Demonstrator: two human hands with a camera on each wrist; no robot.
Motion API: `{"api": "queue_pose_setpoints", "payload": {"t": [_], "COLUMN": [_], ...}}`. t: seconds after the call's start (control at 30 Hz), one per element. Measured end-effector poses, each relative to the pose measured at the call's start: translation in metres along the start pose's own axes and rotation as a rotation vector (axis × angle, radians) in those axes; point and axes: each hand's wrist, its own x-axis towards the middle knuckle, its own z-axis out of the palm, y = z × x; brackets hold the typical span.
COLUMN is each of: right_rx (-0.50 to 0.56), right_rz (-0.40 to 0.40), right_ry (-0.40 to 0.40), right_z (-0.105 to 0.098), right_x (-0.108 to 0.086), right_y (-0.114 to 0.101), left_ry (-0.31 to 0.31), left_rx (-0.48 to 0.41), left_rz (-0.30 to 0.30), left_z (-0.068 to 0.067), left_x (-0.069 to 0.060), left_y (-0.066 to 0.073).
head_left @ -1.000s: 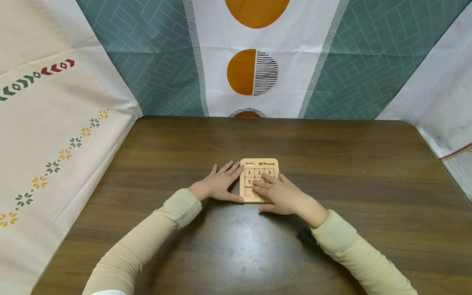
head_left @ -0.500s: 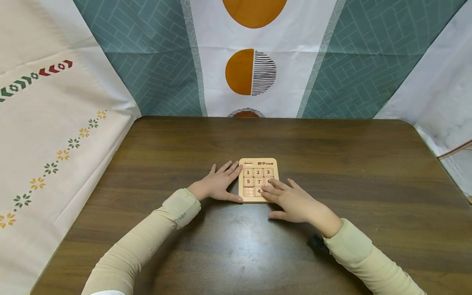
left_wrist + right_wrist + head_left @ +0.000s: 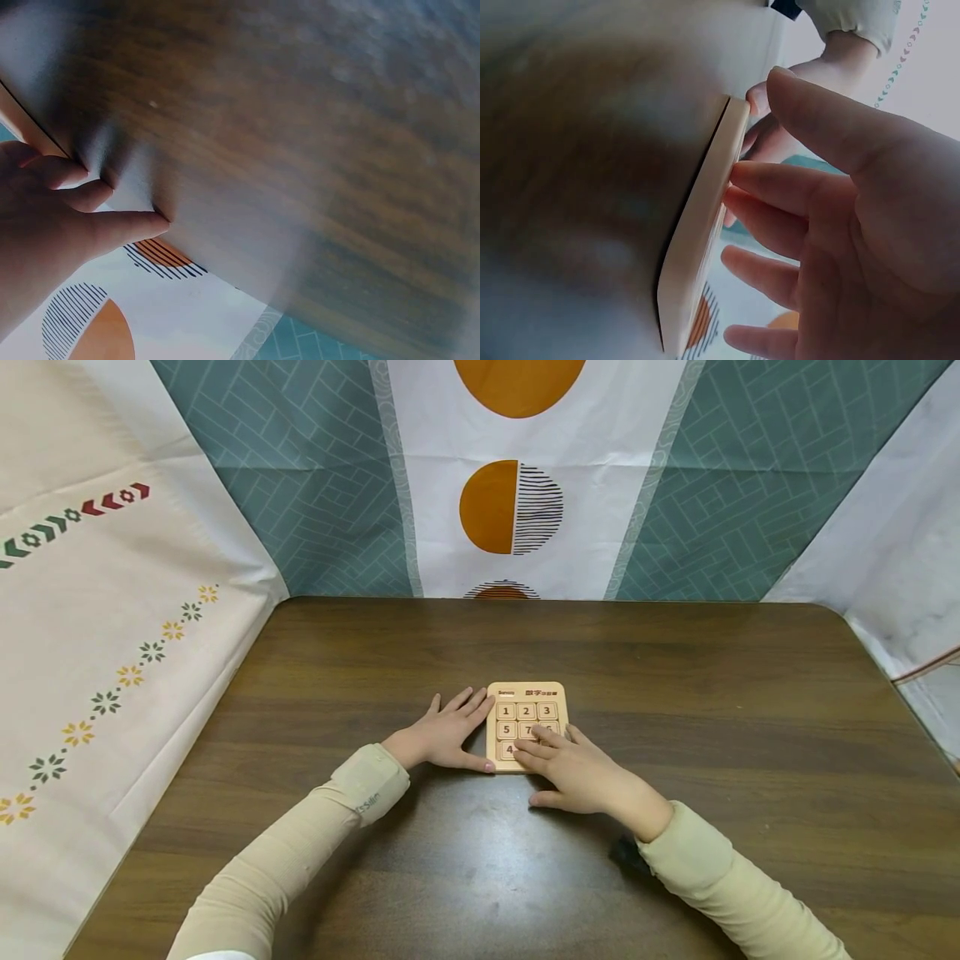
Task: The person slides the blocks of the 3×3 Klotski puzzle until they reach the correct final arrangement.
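Observation:
A pale wooden sliding number puzzle [image 3: 527,687] lies flat on the table. Tiles 1, 2 and 3 form its top row, with 5 and 7 below; tile 4 [image 3: 509,749] sits in the lower left slot. My left hand [image 3: 448,733] rests along the puzzle's left edge with spread fingers, the thumb at the near left corner. Over the lower right part reaches my right hand [image 3: 581,772], its fairly straight fingertips at the tiles and its thumb off the near edge. Those fingers partly cover tile 6 and the bottom row. In the right wrist view, two fingertips [image 3: 742,174] meet the puzzle's upper face.
The brown wooden table [image 3: 375,643] extends around the puzzle on all sides. Behind it hangs a patterned curtain [image 3: 337,510], and a pale embroidered cloth [image 3: 150,710] drapes along the left side. A small dark object [image 3: 628,853] shows beneath the right wrist.
My right hand shifted right and nearer, then came back left. Tile 4 has slid left from the bottom middle slot into the lower left slot. The left hand stayed in place.

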Motion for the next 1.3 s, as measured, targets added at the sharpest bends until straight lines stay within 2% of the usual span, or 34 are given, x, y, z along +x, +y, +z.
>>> {"api": "queue_pose_setpoints", "payload": {"t": [0.4,0.83,1.3], "right_rx": [0.007,0.027,0.008], "right_rz": [0.004,0.086,0.049], "right_ry": [-0.023,0.012,0.025], "right_z": [0.0,-0.002,0.001], "right_x": [0.002,-0.03,-0.014], "right_y": [0.0,0.02,0.005], "left_ry": [-0.006,-0.004,0.016], "left_rx": [-0.005,-0.007,0.004], "left_rz": [0.005,0.01,0.016], "left_z": [-0.003,-0.003,0.001], "left_x": [-0.001,-0.002,-0.002], "left_y": [0.002,0.001,-0.001]}}
